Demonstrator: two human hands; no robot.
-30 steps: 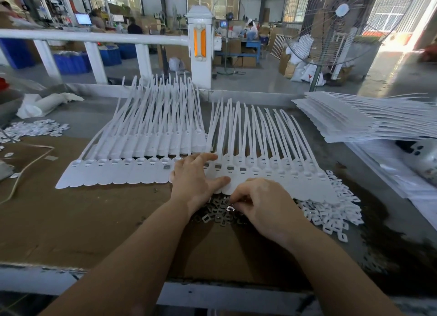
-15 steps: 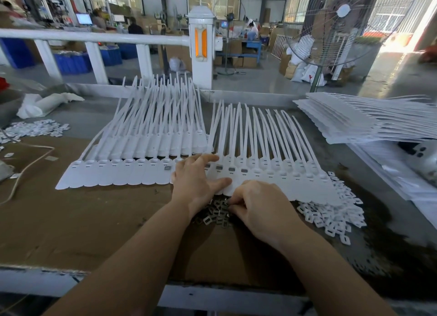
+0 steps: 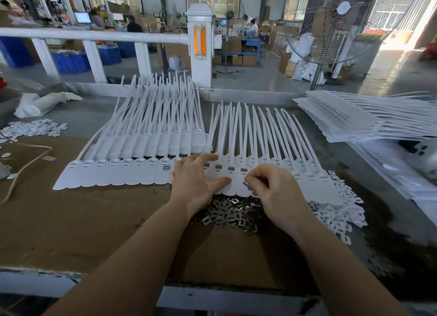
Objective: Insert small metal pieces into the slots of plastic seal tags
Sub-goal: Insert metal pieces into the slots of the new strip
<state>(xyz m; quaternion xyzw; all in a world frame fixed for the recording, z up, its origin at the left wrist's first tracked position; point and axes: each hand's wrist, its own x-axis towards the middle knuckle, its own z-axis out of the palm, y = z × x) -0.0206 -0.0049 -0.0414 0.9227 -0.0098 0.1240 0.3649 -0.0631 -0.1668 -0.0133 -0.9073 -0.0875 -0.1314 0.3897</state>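
While your right hand (image 3: 276,192) pinches a small grey metal piece (image 3: 246,184) over the fanned white plastic seal tags (image 3: 238,173), your flat, spread left hand (image 3: 196,181) may let them slide, misaligning the next slot

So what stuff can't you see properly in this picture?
- Metal piece, head view: mostly covered by the right hand pinching it; its shape is unclear.
- Seal tags, head view: the left hand rests on some, hiding their slots.
- Pile of metal pieces, head view: partly hidden under both wrists.
- Stack of tags, head view: cut off by the right edge.
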